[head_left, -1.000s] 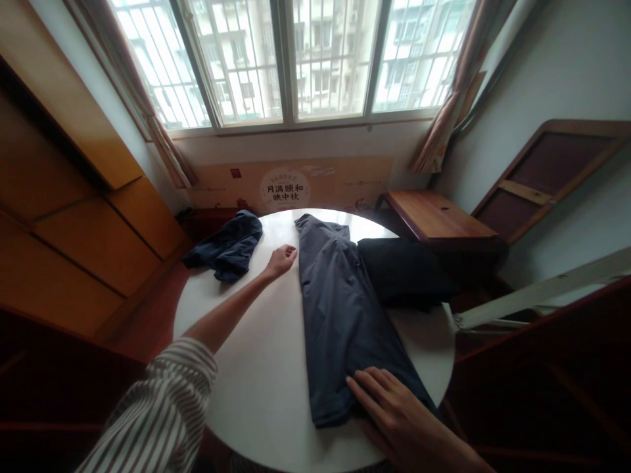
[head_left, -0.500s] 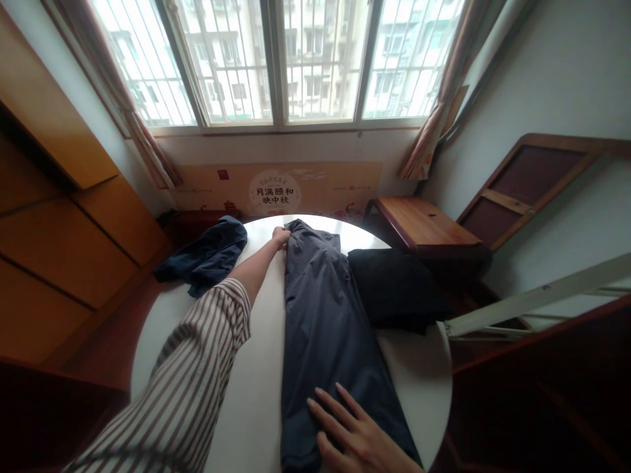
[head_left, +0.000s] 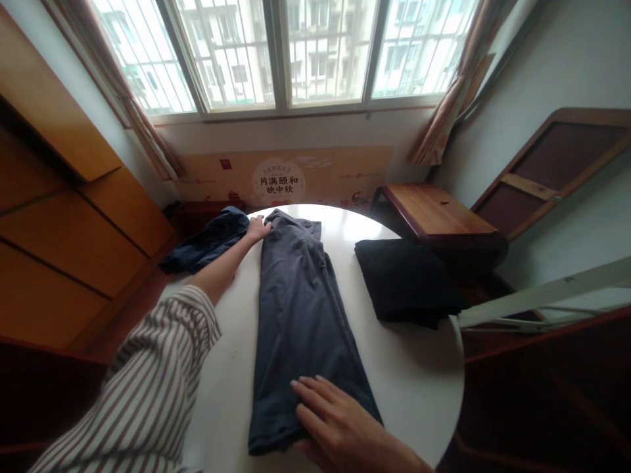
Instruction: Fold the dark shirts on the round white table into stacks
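Dark grey-blue trousers (head_left: 300,315) lie lengthwise on a white round table (head_left: 409,381), folded to a long narrow shape. The waist end is at the far side and the leg hems are near me. At the far left corner of the waist, my left hand (head_left: 257,228) is closed on the fabric's edge. My right hand (head_left: 340,420) rests on the near leg end, fingers stretched out flat over the cloth; its thumb side is partly hidden.
Folded black clothing (head_left: 407,282) lies to the right on the table. A crumpled navy garment (head_left: 207,240) hangs over the far left edge. Beyond are a wooden side table (head_left: 438,207), a window and curtains; orange cabinets (head_left: 73,230) stand left.
The trousers have shifted left, away from the black clothing, with both hands moving along. My right hand's fingers are closer together. The view has tilted and moved slightly.
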Tool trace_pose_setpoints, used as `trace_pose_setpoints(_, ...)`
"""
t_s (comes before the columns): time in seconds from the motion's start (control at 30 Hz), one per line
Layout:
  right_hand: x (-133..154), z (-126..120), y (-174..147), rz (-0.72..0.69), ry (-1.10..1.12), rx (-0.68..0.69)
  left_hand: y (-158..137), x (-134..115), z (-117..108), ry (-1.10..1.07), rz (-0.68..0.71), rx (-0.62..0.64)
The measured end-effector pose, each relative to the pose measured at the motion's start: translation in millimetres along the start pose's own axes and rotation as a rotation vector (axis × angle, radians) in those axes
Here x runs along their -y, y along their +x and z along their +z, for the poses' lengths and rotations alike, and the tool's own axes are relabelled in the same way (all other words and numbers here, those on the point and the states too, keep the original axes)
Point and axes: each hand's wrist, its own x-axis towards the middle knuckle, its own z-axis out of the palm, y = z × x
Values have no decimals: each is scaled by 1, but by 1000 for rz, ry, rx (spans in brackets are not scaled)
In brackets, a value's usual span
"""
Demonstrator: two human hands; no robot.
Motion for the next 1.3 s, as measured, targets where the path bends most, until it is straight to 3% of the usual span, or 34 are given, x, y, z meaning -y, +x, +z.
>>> trace_pose_setpoints(0.07,-8,-23,-14,78,17,-15,-37,-11,-6,22,4,63)
trace_pose_setpoints(0.17,-25,-43,-42,120,-71,-54,-134,-45,-21,-11,105,219)
trace_pose_setpoints(0.2,-30,-44,-51,116,-101,-58,-172,-59,-29,-29,164,273)
trace_pose_setpoints(0.27,-36,-41,-64,80,-141,-57,-245,-86,-45,-95,411,396)
trace_pose_setpoints(0.37,-39,-32,-72,1,-186,-77,-325,-111,-60,-116,482,393)
trace_pose_setpoints(0.47,-38,-28,-71,-72,-258,-134,-359,-117,-59,-74,445,312)
trace_pose_setpoints(0.63,-31,-40,-66,-93,-243,-213,-369,-110,-55,-46,478,188)
trace_pose_setpoints(0.77,-20,-48,-68,-73,-160,-182,-373,-109,-65,15,593,124)
trace_pose_setpoints(0.97,-16,-50,-62,29,41,-37,-360,-124,-77,75,611,356)
trace_pose_setpoints(1.07,-47,-70,-26,122,175,-72,-337,-142,-67,64,628,454)
trace_pose_setpoints(1.17,-107,-100,45,245,302,-193,-304,-162,-41,67,715,494)
trace_pose_setpoints(1.27,-178,-122,126,630,446,-220,-270,-179,-4,82,801,534)
trace_pose_setpoints(1.3,-200,-125,150,689,456,-222,-261,-183,9,92,814,543)
